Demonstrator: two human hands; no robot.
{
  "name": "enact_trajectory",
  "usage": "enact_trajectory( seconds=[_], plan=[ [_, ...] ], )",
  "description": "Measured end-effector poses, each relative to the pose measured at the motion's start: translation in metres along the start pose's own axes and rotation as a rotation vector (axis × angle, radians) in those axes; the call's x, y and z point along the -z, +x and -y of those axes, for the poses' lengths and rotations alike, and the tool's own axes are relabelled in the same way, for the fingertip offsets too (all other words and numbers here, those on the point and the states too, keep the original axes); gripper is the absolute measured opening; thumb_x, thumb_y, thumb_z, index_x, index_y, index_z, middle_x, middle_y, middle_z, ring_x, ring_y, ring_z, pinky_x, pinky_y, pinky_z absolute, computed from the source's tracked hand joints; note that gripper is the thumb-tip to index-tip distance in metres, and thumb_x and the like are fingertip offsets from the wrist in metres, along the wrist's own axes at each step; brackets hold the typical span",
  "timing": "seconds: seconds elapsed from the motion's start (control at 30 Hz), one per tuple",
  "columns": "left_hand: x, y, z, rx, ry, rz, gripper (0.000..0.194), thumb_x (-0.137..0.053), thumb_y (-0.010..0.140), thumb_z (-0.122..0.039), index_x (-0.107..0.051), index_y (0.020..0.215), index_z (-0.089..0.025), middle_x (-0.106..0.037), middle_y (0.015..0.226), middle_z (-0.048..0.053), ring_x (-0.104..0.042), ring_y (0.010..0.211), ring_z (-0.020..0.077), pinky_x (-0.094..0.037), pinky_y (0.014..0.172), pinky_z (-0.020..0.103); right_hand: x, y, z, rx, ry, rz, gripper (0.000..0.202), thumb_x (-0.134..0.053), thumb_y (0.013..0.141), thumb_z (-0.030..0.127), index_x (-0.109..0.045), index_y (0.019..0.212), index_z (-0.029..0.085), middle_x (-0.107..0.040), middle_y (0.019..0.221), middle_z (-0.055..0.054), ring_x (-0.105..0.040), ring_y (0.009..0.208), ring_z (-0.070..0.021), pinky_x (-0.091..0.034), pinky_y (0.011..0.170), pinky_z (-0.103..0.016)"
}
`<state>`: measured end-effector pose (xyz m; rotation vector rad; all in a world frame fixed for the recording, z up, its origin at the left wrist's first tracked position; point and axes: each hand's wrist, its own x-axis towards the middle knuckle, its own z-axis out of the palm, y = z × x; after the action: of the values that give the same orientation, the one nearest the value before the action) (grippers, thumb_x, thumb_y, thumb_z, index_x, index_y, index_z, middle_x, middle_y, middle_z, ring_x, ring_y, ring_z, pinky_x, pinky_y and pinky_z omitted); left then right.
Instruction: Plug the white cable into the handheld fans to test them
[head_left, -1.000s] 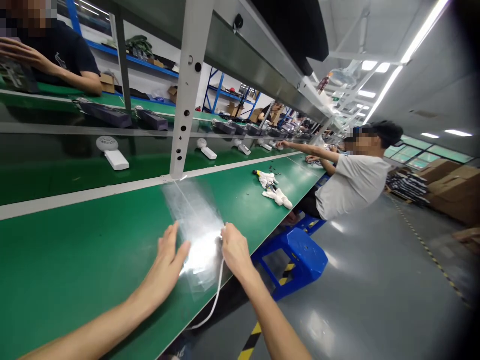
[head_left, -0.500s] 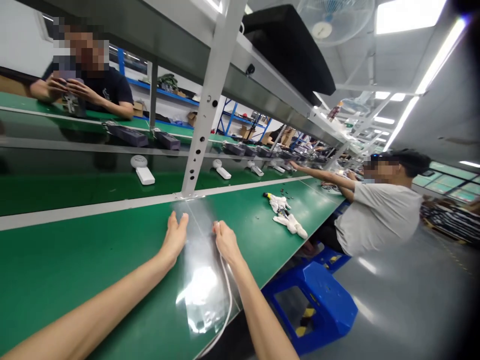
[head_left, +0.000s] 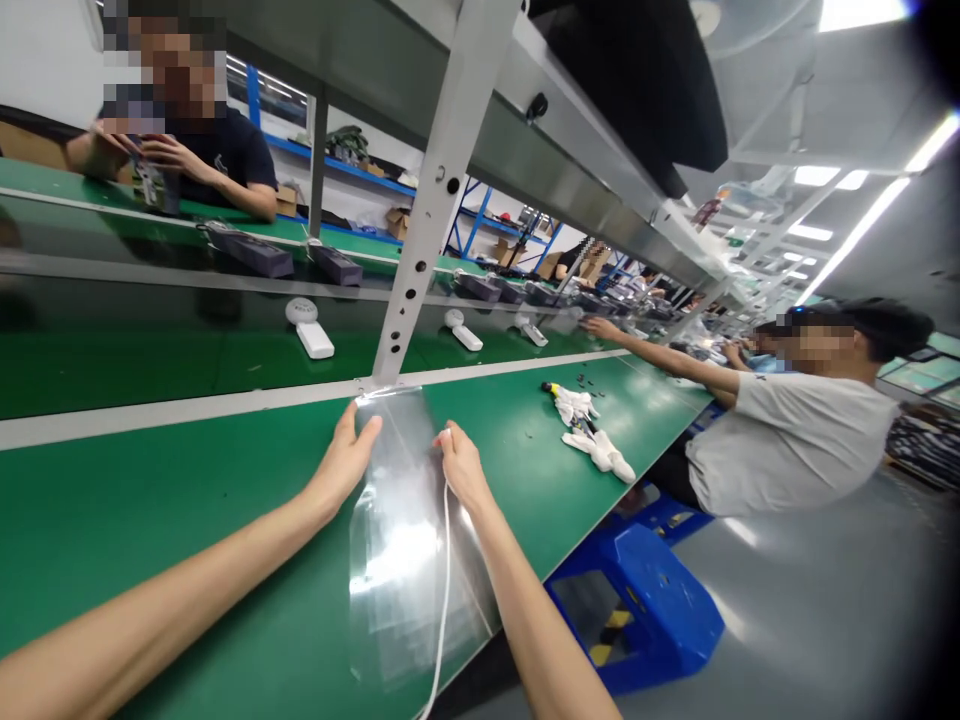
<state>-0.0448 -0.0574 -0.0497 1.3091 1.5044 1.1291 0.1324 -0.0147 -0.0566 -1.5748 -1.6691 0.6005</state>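
A stack of clear plastic sheets [head_left: 405, 560], perhaps flat bags, lies lengthwise on the green bench before me, glossy under the lights. My left hand [head_left: 346, 455] grips its upper left edge, thumb on top and fingers mostly hidden at the side. At the upper right edge is my right hand [head_left: 460, 466], its fingers curled closed around a white cord [head_left: 444, 590]. That cord runs down over the sheets towards the bench's front edge. Whether the right fingers also pinch the plastic, I cannot tell.
White handheld fans [head_left: 311, 330] lie along the dark green belt [head_left: 150, 370] behind a metal post [head_left: 420, 240]. White gloves [head_left: 592, 440] rest to the right. A blue stool [head_left: 645, 600] stands below. One co-worker [head_left: 795, 430] reaches over the belt; another person [head_left: 225, 160] sits opposite.
My view has shifted slightly, so the scene sits differently in frame. The upper sheets, blurred before, now look sharp and flatter between my hands. The right hand still has the cord.
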Motion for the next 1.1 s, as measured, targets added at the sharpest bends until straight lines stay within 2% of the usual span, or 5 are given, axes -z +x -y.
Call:
enact_trajectory(
  seconds=[0.17, 0.27, 0.43, 0.67, 1.1],
  plan=[
    [0.054, -0.056, 0.021, -0.357, 0.585, 0.521, 0.078, -0.055, 0.073, -0.063, -0.025, 0.139, -0.034, -0.014, 0.15, 0.004, -0.006, 0.136, 0.0327, -0.007, 0.108, 0.057, 0.061, -0.057, -0.002, -0.111, 0.285, -0.14, 0.036, -0.03, 0.092, 0.044, -0.052, 0.081, 0.018, -0.065, 0.105, -0.012, -0.065, 0.086, -0.0203, -0.052, 0.075, -0.036],
    [0.054, -0.057, 0.022, -0.447, 0.796, 0.677, 0.081, -0.052, 0.071, -0.067, -0.024, 0.139, -0.033, -0.014, 0.148, 0.008, -0.005, 0.135, 0.0378, -0.01, 0.105, 0.061, 0.091, -0.11, -0.007, -0.227, 0.374, -0.235, 0.035, -0.038, 0.088, 0.05, -0.051, 0.081, 0.018, -0.067, 0.093, -0.01, -0.067, 0.069, -0.0192, -0.055, 0.06, -0.033],
    [0.027, -0.041, 0.012, -0.495, 0.873, 0.641, 0.075, -0.05, 0.073, -0.067, -0.029, 0.137, -0.034, -0.019, 0.148, 0.012, -0.007, 0.133, 0.0434, -0.017, 0.103, 0.061, 0.09, -0.18, -0.023, -0.379, 0.401, -0.401, 0.041, -0.052, 0.079, 0.057, -0.056, 0.078, 0.017, -0.067, 0.08, -0.006, -0.064, 0.061, -0.0152, -0.053, 0.052, -0.026],
    [0.012, -0.044, 0.014, -0.572, 0.841, 0.581, 0.067, -0.052, 0.076, -0.061, -0.04, 0.134, -0.028, -0.034, 0.143, 0.012, -0.021, 0.13, 0.0449, -0.025, 0.102, 0.058, 0.04, -0.212, -0.027, -0.555, 0.453, -0.45, 0.049, -0.06, 0.071, 0.055, -0.054, 0.099, 0.016, -0.063, 0.054, 0.002, -0.028, 0.024, -0.0048, -0.017, 0.026, -0.019],
    [0.007, -0.055, 0.017, -0.568, 0.754, 0.509, 0.069, -0.054, 0.083, -0.038, -0.025, 0.141, -0.012, -0.03, 0.142, 0.024, -0.026, 0.13, 0.0395, -0.023, 0.105, 0.055, 0.037, -0.202, -0.018, -0.586, 0.319, -0.465, 0.069, -0.067, 0.065, 0.044, -0.046, 0.123, 0.014, -0.062, 0.056, 0.001, -0.058, 0.047, -0.0189, -0.041, 0.037, -0.025]
  ],
)
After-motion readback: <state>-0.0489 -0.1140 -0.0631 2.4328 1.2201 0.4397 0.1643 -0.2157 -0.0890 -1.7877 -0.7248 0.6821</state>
